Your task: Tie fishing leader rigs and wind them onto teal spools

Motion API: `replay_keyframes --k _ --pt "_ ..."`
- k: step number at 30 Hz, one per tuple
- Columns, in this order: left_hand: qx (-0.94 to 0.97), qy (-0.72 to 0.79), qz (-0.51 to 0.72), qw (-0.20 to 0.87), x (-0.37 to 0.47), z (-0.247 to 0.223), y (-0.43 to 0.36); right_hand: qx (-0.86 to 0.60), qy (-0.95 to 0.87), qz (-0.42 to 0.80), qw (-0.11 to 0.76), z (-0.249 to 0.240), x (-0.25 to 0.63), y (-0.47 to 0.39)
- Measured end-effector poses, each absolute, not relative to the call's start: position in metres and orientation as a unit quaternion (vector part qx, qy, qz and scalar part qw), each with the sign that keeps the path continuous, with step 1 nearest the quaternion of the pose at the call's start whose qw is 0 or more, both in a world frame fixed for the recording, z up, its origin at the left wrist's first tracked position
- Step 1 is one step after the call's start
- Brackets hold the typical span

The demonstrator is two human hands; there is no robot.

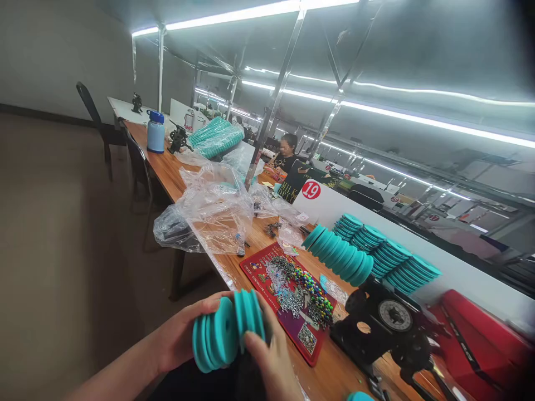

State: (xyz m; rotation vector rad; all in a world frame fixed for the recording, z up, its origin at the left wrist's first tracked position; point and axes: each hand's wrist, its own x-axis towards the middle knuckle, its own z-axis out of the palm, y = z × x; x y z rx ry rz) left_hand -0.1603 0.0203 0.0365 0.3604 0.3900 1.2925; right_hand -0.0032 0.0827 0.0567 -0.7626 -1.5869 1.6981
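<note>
1. The left hand (179, 334) is curled around a short stack of teal discs (226, 331) turned on its side, thumb over the top.
2. The right hand (273, 359) grips a smaller teal stack (249, 314), thumb pressed on the near side; its other fingers are mostly hidden.
3. The two stacks are side by side, close together, in front of the table (167, 174); whether they touch cannot be told.
4. Just beyond lies a red mat (261, 279), heaped with coloured beads (313, 287) and small metal pieces (292, 302).
5. Behind it sit a row of discs (339, 256) and upright piles (388, 253) against a white panel (334, 201).
6. Right of the mat stands a black machine (384, 326); clear plastic (221, 195) lies to the left.
</note>
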Motion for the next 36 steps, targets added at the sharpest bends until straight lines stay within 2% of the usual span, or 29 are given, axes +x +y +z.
replay_keyframes --k 5,12,16,20,27,31,36 --pt "0.185 0.097 0.590 0.780 -0.164 0.030 0.022 -0.240 -0.354 0.846 0.317 0.067 -0.006 0.088" --pt "0.221 0.124 0.601 0.758 -0.164 0.038 0.021 -0.258 -0.212 0.897 0.290 0.059 -0.004 0.102" --pt "0.299 0.204 0.622 0.694 -0.172 0.063 0.023 -0.256 -0.249 0.883 0.306 0.063 -0.007 0.114" --pt "0.446 0.325 0.611 0.568 -0.182 0.079 0.037 -0.264 -0.316 0.851 0.326 0.081 -0.015 0.130" --pt "0.605 0.390 0.543 0.433 -0.186 0.088 0.075 -0.266 -0.450 0.780 0.344 0.098 -0.040 0.157" --pt "0.616 0.406 0.535 0.412 -0.195 0.098 0.115 -0.290 -0.486 0.737 0.370 0.100 -0.061 0.189" --pt "0.622 0.268 0.519 0.521 -0.206 0.120 0.166 -0.288 -0.517 0.654 0.471 0.108 -0.079 0.238"
